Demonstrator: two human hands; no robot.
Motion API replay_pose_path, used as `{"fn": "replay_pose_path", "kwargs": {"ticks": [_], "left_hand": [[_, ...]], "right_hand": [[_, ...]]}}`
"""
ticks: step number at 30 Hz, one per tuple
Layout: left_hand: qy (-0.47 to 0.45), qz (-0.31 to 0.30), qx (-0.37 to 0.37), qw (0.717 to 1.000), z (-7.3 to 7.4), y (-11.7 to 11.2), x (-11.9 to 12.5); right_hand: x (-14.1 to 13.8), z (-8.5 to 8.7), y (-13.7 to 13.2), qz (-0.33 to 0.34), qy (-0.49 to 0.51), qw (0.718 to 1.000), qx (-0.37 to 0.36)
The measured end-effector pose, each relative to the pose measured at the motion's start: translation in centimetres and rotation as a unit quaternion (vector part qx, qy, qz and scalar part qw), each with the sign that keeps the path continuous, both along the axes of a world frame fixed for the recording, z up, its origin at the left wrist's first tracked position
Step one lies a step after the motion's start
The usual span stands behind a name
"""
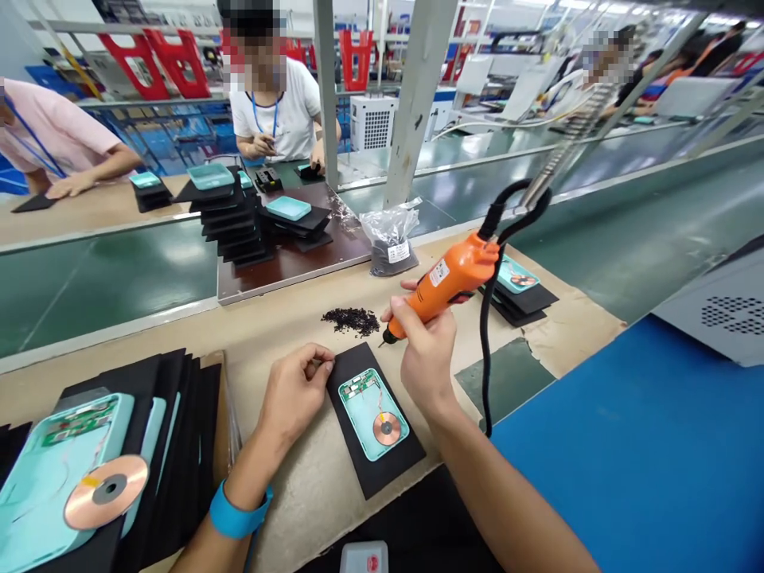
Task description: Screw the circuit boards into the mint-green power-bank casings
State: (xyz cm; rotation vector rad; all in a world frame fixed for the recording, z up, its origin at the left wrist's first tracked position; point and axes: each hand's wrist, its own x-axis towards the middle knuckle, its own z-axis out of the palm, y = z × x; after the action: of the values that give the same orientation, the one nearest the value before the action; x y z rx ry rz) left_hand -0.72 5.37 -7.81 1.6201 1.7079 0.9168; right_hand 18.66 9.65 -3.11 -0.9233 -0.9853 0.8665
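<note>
My right hand [428, 350] grips an orange electric screwdriver [445, 278], its bit pointing down and left above the cardboard. A black cable leads from its rear end up to a coiled hanger. My left hand [302, 390] has thumb and forefinger pinched together at the upper left corner of a black foam pad [373, 481]; what they hold, if anything, is too small to make out. On that pad lies a turquoise casing [360, 426] with a green circuit board [361, 385] and a round copper coil [387, 429]. A pile of small black screws [351, 320] sits beyond the pad.
More turquoise casings [36, 509] and black pads stand stacked at left. Another stack [519, 298] lies at right, behind the cable. A clear bag [391, 243] stands behind the screws. Across the line, a person in white [278, 111] works beside further stacks. A blue surface [633, 454] fills the right.
</note>
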Motion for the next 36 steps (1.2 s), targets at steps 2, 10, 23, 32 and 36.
{"fn": "replay_pose_path", "kwargs": {"ticks": [2, 10, 23, 32, 36], "left_hand": [[-0.027, 0.006, -0.015, 1.0, -0.1, 0.0, 0.2], [-0.056, 0.011, -0.025, 0.998, 0.7, 0.0, 0.5], [0.012, -0.057, 0.038, 0.998, 0.3, -0.5, 0.9], [0.026, -0.058, 0.047, 0.997, 0.3, -0.5, 0.9], [0.035, -0.059, 0.044, 0.997, 0.3, -0.6, 0.9]], "right_hand": [[-0.1, 1.5, 1.9, 0.026, -0.012, 0.999, 0.033], [-1.7, 5.5, 4.9, 0.228, 0.11, 0.964, 0.078], [-3.1, 4.1, 1.5, 0.305, 0.157, 0.938, 0.051], [-3.0, 3.7, 1.6, 0.308, 0.151, 0.938, 0.041], [-3.1, 3.8, 1.5, 0.297, 0.155, 0.942, 0.039]]}}
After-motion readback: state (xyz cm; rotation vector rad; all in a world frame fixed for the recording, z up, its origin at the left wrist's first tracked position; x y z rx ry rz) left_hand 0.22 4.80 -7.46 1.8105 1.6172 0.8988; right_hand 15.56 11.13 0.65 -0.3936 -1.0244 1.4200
